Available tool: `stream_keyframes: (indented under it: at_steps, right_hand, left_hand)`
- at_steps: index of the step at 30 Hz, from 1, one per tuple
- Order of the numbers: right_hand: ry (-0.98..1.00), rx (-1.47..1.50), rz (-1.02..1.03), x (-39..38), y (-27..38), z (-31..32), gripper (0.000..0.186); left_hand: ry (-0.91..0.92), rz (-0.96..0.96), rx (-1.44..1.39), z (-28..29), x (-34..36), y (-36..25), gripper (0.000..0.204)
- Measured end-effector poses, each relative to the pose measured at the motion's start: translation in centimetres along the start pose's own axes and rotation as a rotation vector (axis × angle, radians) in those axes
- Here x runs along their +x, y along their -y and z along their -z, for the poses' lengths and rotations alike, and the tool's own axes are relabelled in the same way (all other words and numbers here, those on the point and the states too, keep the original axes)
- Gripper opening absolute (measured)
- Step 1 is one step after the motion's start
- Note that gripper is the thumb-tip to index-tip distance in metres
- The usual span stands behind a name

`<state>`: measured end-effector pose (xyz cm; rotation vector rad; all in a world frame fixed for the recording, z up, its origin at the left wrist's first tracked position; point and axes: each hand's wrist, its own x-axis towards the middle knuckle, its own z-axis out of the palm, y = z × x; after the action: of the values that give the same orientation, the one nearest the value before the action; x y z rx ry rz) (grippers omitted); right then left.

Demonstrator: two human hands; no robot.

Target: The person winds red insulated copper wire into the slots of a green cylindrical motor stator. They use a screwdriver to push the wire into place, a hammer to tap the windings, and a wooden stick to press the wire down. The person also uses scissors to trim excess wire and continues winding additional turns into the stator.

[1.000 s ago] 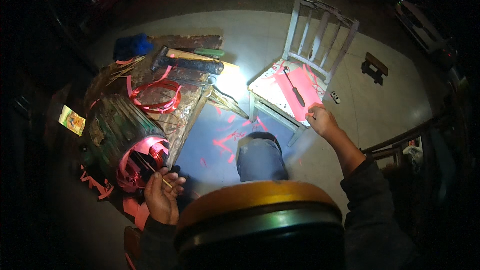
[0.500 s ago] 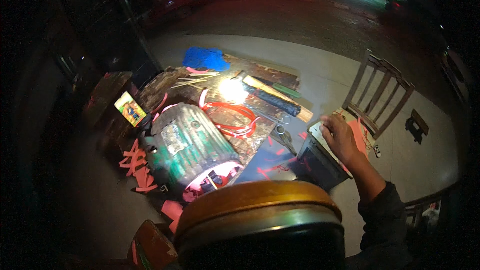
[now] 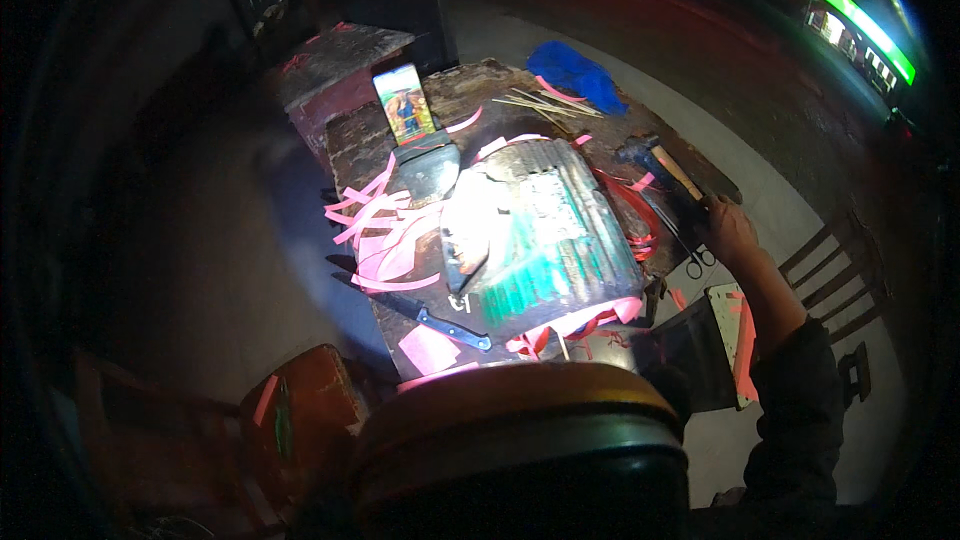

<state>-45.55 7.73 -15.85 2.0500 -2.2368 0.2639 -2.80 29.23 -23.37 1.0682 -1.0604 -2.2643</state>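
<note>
Apparently right hand (image 3: 728, 228) on hammer (image 3: 660, 162) handle.

I see, at centre, a ribbed metal motor casing (image 3: 545, 240) on the cluttered workbench (image 3: 350, 145). Pink paper strips (image 3: 385, 230) lie left of centre. A picture card (image 3: 404, 103) stands upper centre, a blue cloth (image 3: 575, 72) and thin sticks (image 3: 540, 105) lie further right. A knife (image 3: 452, 328) lies lower centre. A wooden chair (image 3: 835, 270) stands right.
</note>
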Motion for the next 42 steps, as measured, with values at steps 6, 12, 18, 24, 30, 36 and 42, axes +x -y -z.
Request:
stream_keyframes:
  at_steps: [6, 12, 18, 24, 30, 36, 42]
  right_hand:
    - [0.233, -0.085, -0.043, 4.1, 1.8, 1.5, 0.051]
    - [-0.092, -0.237, 0.027, 4.6, 1.2, 4.6, 0.040]
    - [-0.138, -0.138, -0.181, 4.7, -1.1, 7.4, 0.030]
    - [-0.192, 0.842, -0.395, -6.1, -5.7, 7.6, 0.040]
    - [-0.211, 0.983, -0.281, -18.2, -9.3, -2.2, 0.045]
    - [-0.005, 0.808, -0.006, -23.7, -7.8, -7.7, 0.054]
    - [-0.119, 0.704, 0.155, -25.7, -3.9, -9.3, 0.027]
  left_hand:
    - [0.001, -0.068, -0.017, 1.1, -1.2, 0.0, 0.044]
    - [0.010, -0.187, -0.026, 1.4, -1.1, -0.8, 0.042]
    - [-0.147, -0.219, -0.029, -0.6, 0.8, -3.8, 0.039]
    - [-0.147, -0.250, -0.108, -0.8, 4.2, -4.8, 0.042]
    - [-0.197, -0.222, -0.163, -1.0, 6.9, -4.3, 0.035]
    - [-0.240, -0.231, -0.143, -1.5, 8.1, -4.3, 0.034]
    - [-0.265, -0.251, -0.194, -1.1, 9.0, -3.3, 0.035]
